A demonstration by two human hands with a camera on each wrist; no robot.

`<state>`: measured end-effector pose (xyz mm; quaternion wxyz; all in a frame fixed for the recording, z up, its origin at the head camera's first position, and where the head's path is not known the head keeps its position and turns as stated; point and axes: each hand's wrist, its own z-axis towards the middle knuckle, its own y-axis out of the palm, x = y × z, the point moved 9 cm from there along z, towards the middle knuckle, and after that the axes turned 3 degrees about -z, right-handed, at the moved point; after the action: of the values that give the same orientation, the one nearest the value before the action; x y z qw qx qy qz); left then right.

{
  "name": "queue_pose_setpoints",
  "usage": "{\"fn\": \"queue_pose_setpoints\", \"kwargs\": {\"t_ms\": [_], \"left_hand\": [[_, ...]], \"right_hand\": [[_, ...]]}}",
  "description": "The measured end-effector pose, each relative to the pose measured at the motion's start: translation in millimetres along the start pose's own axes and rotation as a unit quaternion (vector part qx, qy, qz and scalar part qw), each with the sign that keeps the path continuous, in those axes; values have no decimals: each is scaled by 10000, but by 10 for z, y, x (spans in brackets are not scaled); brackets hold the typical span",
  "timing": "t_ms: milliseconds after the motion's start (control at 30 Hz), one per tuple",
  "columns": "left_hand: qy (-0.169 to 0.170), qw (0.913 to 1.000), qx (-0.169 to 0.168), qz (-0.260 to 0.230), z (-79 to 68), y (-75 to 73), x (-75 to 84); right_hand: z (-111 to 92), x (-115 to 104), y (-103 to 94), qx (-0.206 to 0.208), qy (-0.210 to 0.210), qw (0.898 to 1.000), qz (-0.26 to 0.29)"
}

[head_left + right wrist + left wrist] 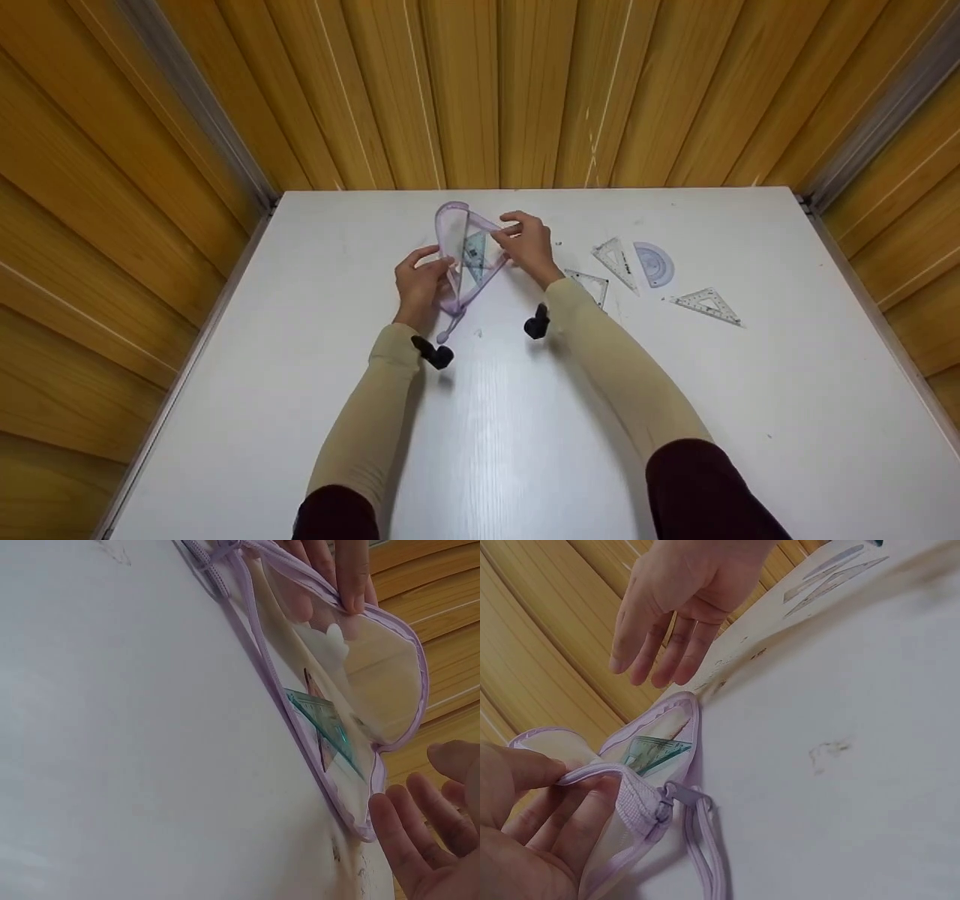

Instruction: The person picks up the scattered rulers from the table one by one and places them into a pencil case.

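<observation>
A clear zip pouch (441, 225) with lilac edging lies gaping on the table, its zipper pull (690, 795) hanging at the near end. My left hand (420, 285) pinches one lip of the opening between thumb and fingers. Inside rests a teal set square (326, 720), with a thin pinkish piece beside it whose kind I cannot make out. My right hand (529, 247) is at the pouch's right side; in the right wrist view its fingers (405, 840) spread loosely by the pouch's far end and grip nothing.
Right of my right hand lie a clear protractor (654, 264), a set square (615, 262) beside it, another set square (707, 304) farther right, and a clear triangle (589, 285) partly behind the right forearm. Wooden panels (480, 90) rise behind the white table (487, 450).
</observation>
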<state>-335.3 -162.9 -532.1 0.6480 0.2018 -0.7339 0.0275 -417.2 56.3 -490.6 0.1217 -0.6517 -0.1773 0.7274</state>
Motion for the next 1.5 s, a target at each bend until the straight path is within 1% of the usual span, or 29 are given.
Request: {"fn": "queue_pose_setpoints", "kwargs": {"t_ms": [200,300,467,700,867,1033,1167,1300,1500], "left_hand": [[9,10000,-15,-29,19,0,-12],[-42,10000,-14,-64,8,-3,-25],[-114,9999,-28,-82,-6,8,-32],[-24,10000,-36,71,6,20,-7],[-24,10000,-18,-55,5,15,-15],[-50,10000,11,28,12,19,-21],[-96,9999,42,28,26,20,-33],[-127,9999,11,-18,31,35,-49],[-145,9998,35,-111,24,47,-54]], "right_hand": [[-27,-33,-141,-80,-280,9995,-136],[-42,-26,-195,-178,-328,9991,-218],[-83,8,-292,-395,-291,9984,-273],[-157,-3,-480,-569,-480,9961,-468],[-231,42,-607,-683,-463,9941,-705],[-313,97,-727,-770,-397,9919,-927],[-378,149,-800,-934,-319,9895,-1058],[-452,199,-880,-1099,-253,9860,-1233],[-538,266,-1007,-1197,-181,9819,-1454]]}}
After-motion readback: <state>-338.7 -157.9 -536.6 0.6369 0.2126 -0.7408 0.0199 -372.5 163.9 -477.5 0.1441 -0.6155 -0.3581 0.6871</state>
